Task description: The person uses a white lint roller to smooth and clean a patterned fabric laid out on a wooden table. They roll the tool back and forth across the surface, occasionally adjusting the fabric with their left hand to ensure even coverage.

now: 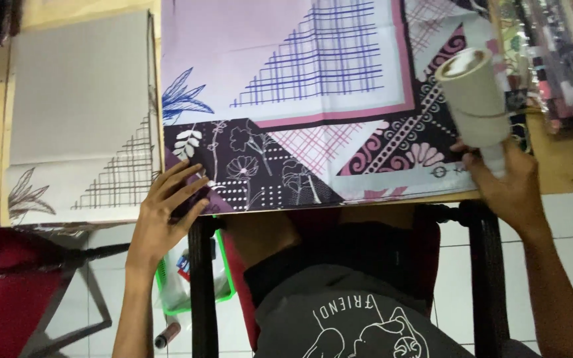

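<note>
One view only — a camera on the person's head, looking steeply down and forward over the lap to the near edge of the wooden table point(568, 174). It sits close: the patterned cloth point(286, 99) fills the upper frame, the tiled floor point(565, 219) lies below — both forearms enter from the bottom.

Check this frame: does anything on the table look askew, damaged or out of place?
Little stands out. The patterned purple scarf lies flat on the wooden table, except its near left corner, folded over under the left hand. The right hand holds a lint roller above the scarf's right edge. No spills or tears show.
</note>
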